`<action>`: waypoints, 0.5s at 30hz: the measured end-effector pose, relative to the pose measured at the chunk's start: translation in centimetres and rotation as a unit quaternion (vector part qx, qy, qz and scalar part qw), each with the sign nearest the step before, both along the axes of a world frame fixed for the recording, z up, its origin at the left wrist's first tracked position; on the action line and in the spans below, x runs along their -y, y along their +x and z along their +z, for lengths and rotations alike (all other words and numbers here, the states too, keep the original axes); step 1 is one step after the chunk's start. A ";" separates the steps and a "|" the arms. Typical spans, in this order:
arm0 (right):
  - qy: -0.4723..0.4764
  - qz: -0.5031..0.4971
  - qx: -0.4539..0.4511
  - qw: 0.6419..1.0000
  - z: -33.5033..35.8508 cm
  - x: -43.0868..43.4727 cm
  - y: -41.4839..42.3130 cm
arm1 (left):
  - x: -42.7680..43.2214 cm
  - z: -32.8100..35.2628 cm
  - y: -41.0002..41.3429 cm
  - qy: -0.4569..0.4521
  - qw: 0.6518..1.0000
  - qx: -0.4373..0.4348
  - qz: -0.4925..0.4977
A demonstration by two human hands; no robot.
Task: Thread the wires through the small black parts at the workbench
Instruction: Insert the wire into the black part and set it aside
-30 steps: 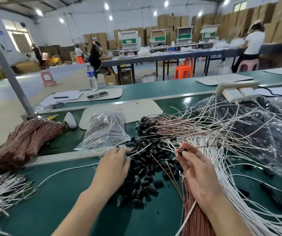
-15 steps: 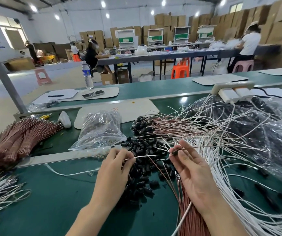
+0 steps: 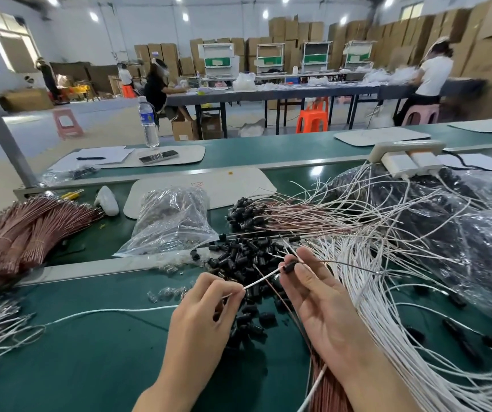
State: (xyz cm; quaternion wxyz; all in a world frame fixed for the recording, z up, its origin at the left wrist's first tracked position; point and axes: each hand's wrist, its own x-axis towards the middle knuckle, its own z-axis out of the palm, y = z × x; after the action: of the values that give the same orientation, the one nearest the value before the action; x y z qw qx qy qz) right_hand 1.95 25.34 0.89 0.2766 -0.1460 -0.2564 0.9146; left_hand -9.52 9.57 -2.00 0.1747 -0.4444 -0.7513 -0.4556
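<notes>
Green matting covers the workbench (image 3: 90, 352). At lower centre of the frame, the right hand (image 3: 322, 301) pinches a small black cylindrical part (image 3: 289, 266), while the left hand (image 3: 200, 328) pinches a thin white wire (image 3: 261, 281) whose end reaches that part. Just beyond them lies a heap of glossy black parts (image 3: 244, 257). Stiff white wires (image 3: 387, 307) fan out at right. A crinkled clear bag (image 3: 173, 224) of dark pieces sits upper left of the heap.

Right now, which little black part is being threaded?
The black part pinched by the right hand, above the pile; white wire from the left hand meets it.
</notes>
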 end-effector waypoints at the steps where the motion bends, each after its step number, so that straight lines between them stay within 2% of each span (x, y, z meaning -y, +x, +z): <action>1: -0.002 0.002 0.001 1.000 0.0 0.1 0.0 | 0.0 0.0 0.0 -0.003 1.000 0.002 -0.002; 15: 0.011 -0.012 0.004 1.000 -0.1 0.0 0.0 | 0.0 0.2 0.2 -0.027 1.000 -0.005 0.003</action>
State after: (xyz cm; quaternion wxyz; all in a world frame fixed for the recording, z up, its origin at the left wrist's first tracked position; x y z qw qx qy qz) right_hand 1.90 25.31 0.81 0.2878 -0.1497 -0.2659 0.9078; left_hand -9.32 9.62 -1.78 0.1677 -0.4491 -0.7637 -0.4324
